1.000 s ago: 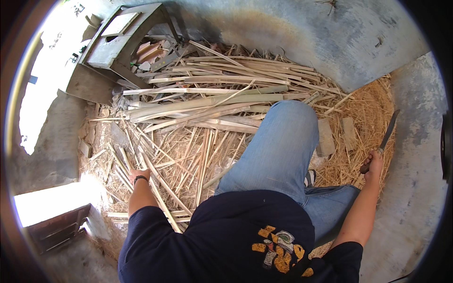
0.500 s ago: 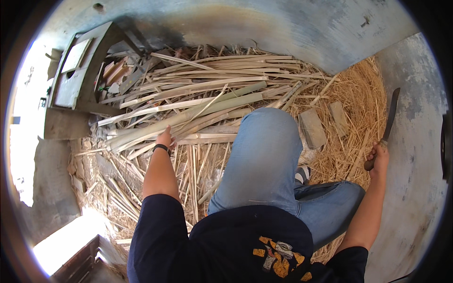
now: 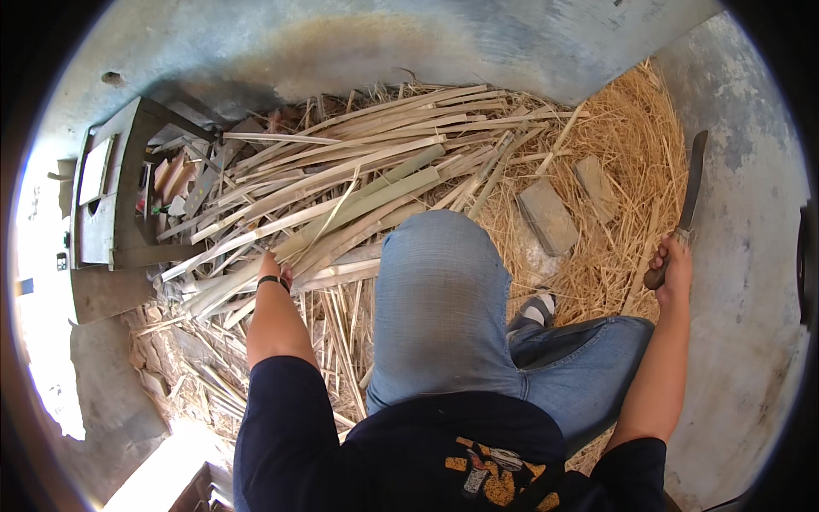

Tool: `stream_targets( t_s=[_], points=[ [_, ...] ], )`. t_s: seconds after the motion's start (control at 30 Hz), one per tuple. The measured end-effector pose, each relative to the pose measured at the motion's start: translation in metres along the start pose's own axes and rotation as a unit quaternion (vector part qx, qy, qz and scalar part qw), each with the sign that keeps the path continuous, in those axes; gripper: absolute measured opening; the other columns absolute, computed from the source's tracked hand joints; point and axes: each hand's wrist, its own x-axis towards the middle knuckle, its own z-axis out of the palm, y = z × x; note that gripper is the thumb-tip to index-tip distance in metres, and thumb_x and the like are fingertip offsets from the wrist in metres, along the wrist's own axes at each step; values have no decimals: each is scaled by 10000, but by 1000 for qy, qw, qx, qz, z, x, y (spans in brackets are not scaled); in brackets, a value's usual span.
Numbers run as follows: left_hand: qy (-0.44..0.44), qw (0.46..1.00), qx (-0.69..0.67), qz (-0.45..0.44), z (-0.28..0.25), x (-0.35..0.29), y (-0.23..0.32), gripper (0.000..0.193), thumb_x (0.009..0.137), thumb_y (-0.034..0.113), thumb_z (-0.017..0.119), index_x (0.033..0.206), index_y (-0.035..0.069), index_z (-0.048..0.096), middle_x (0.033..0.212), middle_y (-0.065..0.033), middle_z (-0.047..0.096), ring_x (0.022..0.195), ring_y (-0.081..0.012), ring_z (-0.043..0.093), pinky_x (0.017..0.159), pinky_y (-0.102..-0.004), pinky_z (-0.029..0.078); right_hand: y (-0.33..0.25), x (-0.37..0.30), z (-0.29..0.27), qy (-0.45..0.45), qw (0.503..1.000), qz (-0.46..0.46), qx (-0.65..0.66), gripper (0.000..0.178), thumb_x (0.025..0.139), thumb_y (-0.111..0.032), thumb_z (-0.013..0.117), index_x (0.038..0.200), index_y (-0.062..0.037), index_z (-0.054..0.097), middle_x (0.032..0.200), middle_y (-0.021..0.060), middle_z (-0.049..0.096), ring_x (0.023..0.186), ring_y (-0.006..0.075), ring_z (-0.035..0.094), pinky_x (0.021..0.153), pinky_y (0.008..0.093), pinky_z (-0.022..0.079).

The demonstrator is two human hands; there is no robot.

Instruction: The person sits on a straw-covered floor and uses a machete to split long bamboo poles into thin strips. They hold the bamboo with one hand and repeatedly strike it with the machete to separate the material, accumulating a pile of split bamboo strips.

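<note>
My left hand [image 3: 275, 268], with a dark band at the wrist, is at the near edge of a heap of split bamboo strips [image 3: 341, 210]. Its fingers appear closed round the edge of one wide, pale strip; the fingertips are partly hidden. Out to the right, my right hand [image 3: 674, 264] grips the wooden handle of a machete [image 3: 694, 183]. The dark blade points up and away from me, beside the grey wall. My bent knee in blue jeans [image 3: 439, 290] covers the near right part of the heap.
Loose straw [image 3: 631, 128] covers the floor at the right, with two flat stone slabs [image 3: 548, 218] [image 3: 596, 189] on it. A worn wooden cabinet [image 3: 107, 200] stands at the far left. Grey walls [image 3: 367, 51] close in the back and right. Thin bamboo slivers [image 3: 337, 341] litter the floor near my left arm.
The view has shifted, so the heap and cabinet sit lower and further left. My left hand stays at about the same place on the strip; my right hand keeps the machete raised.
</note>
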Motion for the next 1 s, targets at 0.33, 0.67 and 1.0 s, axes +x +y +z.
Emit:
stream_targets(
  t_s=[0.33, 0.67, 1.0],
  points=[
    [-20, 989, 146, -4, 13, -7, 9, 553, 783, 580, 680, 1051, 114, 549, 824, -82, 531, 556, -165, 514, 434, -257, 453, 4, -3, 1, -9, 998, -11, -67, 112, 860, -118, 613, 886, -92, 508, 679, 1, 485, 538, 104, 453, 503, 249, 387],
    [52, 993, -91, 48, 21, -36, 1, 173, 778, 120, 612, 895, 48, 507, 811, -102, 481, 663, -215, 494, 577, -318, 553, -6, -9, 19, -20, 997, -20, -70, 117, 852, -125, 615, 887, -91, 509, 663, -6, 478, 528, 103, 453, 504, 257, 381],
    [-146, 922, -300, 198, -13, -75, 26, 32, 797, -39, 537, 782, -56, 515, 772, -135, 522, 705, -217, 513, 743, -349, 547, -13, -17, 28, -36, 996, -18, -77, 131, 844, -125, 628, 888, -95, 509, 678, -5, 487, 543, 101, 451, 512, 253, 379]
  ],
)
